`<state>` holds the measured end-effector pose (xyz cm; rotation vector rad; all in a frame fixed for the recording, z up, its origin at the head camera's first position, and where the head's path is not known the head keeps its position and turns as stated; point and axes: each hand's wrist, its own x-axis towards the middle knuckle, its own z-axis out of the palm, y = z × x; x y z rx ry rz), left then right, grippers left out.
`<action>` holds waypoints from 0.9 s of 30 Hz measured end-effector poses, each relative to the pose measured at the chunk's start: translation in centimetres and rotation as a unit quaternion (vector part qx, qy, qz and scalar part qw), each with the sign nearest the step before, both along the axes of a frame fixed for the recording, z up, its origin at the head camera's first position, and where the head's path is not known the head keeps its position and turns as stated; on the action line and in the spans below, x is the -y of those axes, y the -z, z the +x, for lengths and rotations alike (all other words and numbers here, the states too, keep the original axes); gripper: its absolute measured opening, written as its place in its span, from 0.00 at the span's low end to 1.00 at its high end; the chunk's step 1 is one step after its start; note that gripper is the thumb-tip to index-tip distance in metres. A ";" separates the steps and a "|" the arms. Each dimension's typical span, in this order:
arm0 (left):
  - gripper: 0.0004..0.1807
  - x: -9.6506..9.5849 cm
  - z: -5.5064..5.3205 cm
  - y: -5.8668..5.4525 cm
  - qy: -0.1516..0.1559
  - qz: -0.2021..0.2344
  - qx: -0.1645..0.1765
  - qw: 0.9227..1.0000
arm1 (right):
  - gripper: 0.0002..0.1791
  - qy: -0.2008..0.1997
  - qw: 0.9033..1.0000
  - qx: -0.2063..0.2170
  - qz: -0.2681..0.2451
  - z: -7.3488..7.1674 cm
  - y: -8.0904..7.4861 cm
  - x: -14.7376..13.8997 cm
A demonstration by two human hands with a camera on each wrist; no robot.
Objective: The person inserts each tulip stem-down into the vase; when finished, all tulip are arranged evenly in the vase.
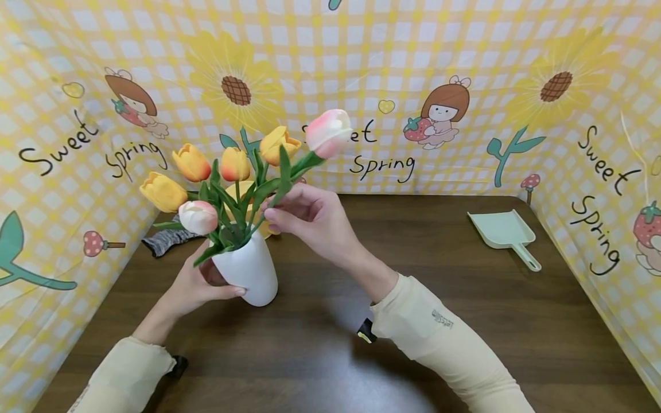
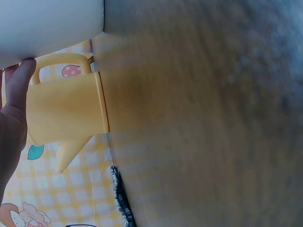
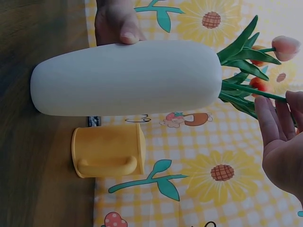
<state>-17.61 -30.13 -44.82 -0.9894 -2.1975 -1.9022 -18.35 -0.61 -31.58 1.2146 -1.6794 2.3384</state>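
In the head view a white vase (image 1: 247,269) holds several artificial tulips, yellow-orange ones (image 1: 234,164) and a white-pink one (image 1: 198,217). My left hand (image 1: 198,281) grips the vase's side, thumb across its front. With thumb and fingers my right hand (image 1: 317,221) pinches the green stem of a larger pink-and-white tulip (image 1: 328,133), which leans out to the right above the vase mouth. The right wrist view shows this stem (image 3: 251,90) reaching into the mouth. How deep it goes inside is hidden.
Behind the vase stands a yellow watering can (image 2: 66,109), mostly covered in the head view. A grey patterned cloth (image 1: 167,240) lies at the back left of the brown table (image 1: 413,252). At the right is a pale green dustpan (image 1: 503,229). Checked fabric (image 1: 330,63) surrounds the table's back and sides.
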 end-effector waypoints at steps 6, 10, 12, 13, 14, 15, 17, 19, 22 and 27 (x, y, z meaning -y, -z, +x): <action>0.60 -0.1 0.1 -0.1 -0.001 0.001 0.002 1.000 | 0.08 0.008 1.000 0.022 0.010 0.0 0.0 0.8; 0.60 -0.2 0.2 -0.3 0.003 0.003 0.004 1.000 | 0.08 0.008 0.999 0.025 0.018 -0.1 -0.1 1.0; 0.60 -0.2 0.2 -0.4 0.005 0.004 0.004 1.000 | 0.08 0.013 0.999 0.022 0.024 -0.1 -0.1 1.0; 0.60 -0.2 0.2 -0.5 0.007 0.004 0.005 1.000 | 0.08 0.016 0.999 0.020 0.027 -0.2 -0.1 1.1; 0.60 -0.2 0.3 -0.5 0.008 0.005 0.006 1.000 | 0.07 0.018 0.999 0.018 0.029 -0.2 -0.1 1.2; 0.60 -0.2 0.3 -0.5 0.009 0.005 0.007 1.000 | 0.07 0.020 0.999 0.018 0.031 -0.2 -0.1 1.2; 0.60 -0.2 0.3 -0.6 0.011 0.006 0.009 1.000 | 0.07 0.022 0.999 0.020 0.034 -0.2 -0.1 1.4; 0.60 -0.2 0.3 -0.6 0.012 0.007 0.011 1.000 | 0.08 0.019 0.999 0.029 0.034 -0.2 -0.1 1.6; 0.60 -0.2 0.4 -0.6 0.012 0.007 0.014 1.000 | 0.08 0.015 0.998 0.041 0.040 -0.3 0.0 1.9; 0.60 -0.1 0.4 -0.5 0.007 0.001 0.018 1.000 | 0.08 0.041 0.995 0.006 0.091 -0.4 0.5 2.4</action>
